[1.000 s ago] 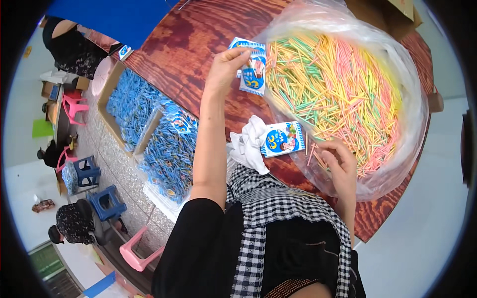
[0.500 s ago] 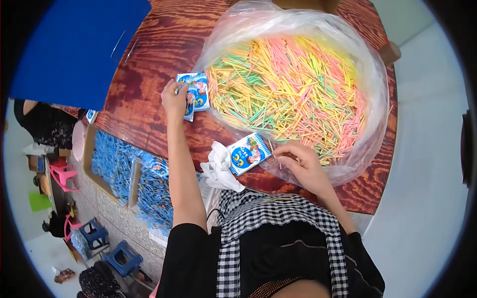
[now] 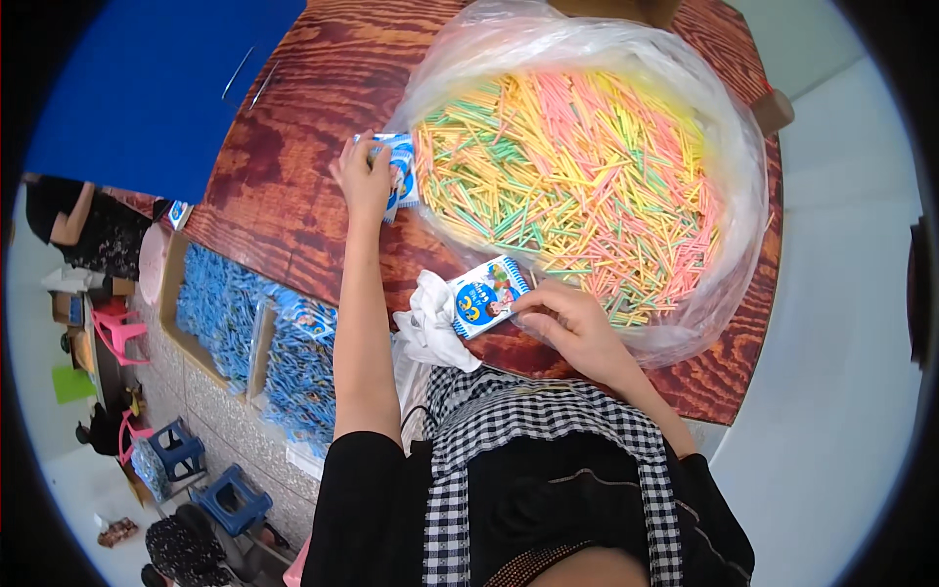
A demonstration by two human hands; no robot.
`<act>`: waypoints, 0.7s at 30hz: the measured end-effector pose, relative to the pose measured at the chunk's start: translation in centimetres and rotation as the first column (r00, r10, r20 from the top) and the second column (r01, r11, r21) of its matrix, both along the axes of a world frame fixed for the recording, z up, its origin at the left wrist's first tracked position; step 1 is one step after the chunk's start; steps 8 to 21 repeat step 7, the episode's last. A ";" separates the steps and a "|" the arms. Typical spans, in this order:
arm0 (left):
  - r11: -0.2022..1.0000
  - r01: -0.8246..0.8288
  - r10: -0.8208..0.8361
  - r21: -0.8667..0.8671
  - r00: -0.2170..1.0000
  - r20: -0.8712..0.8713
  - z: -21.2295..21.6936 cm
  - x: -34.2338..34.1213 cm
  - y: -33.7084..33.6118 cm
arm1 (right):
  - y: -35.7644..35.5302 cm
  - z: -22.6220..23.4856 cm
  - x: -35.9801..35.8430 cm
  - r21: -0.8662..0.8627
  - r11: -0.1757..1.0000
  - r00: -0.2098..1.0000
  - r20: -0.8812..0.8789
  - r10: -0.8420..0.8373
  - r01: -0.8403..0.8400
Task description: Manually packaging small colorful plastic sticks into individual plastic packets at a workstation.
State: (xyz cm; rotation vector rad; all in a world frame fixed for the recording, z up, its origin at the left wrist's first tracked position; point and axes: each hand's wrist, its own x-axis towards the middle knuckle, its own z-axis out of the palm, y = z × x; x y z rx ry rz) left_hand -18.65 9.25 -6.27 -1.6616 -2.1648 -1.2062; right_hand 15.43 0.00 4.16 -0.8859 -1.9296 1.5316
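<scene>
My left hand [image 3: 364, 178] is over a small pile of flat blue-and-white printed packets [image 3: 403, 174] beside the bag. Its fingers are bent and closed at the pile's left edge, partly hiding the packets. Closer to me, another blue-and-white packet [image 3: 481, 296] lies slanted on the table against a crumpled white cloth [image 3: 428, 323]. The fingertips of my right hand [image 3: 567, 321] are pinched together at this packet's right edge. A large clear plastic bag [image 3: 738, 210] stands open, full of thin pink, yellow and green sticks [image 3: 577, 166].
The wood-grain table [image 3: 269, 201] carries a blue panel [image 3: 147, 88] at far left. Boxes of blue packets [image 3: 215, 308] stand left of me. Beyond are blue stools [image 3: 232, 499], a pink chair [image 3: 119, 333] and other people. A pale wall [image 3: 831, 293] is at right.
My left hand has shifted right and slightly away, and the packet under it now lies closer over the others. My right hand has moved left onto the near packet's edge.
</scene>
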 end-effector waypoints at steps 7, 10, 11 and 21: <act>0.996 0.034 -0.066 0.077 0.885 0.461 -0.6 1.2 -0.9 | 0.6 -0.3 1.6 0.035 0.999 0.996 0.092 -0.007 0.003; 0.996 0.034 -0.066 0.077 0.885 0.461 -0.6 1.2 -0.9 | 0.6 -0.3 1.6 0.035 0.999 0.996 0.092 -0.007 0.003; 0.996 0.034 -0.066 0.077 0.885 0.461 -0.6 1.2 -0.9 | 0.6 -0.3 1.6 0.035 0.999 0.996 0.092 -0.007 0.003; 0.996 0.034 -0.066 0.077 0.885 0.461 -0.6 1.2 -0.9 | 0.6 -0.3 1.6 0.035 0.999 0.996 0.092 -0.007 0.003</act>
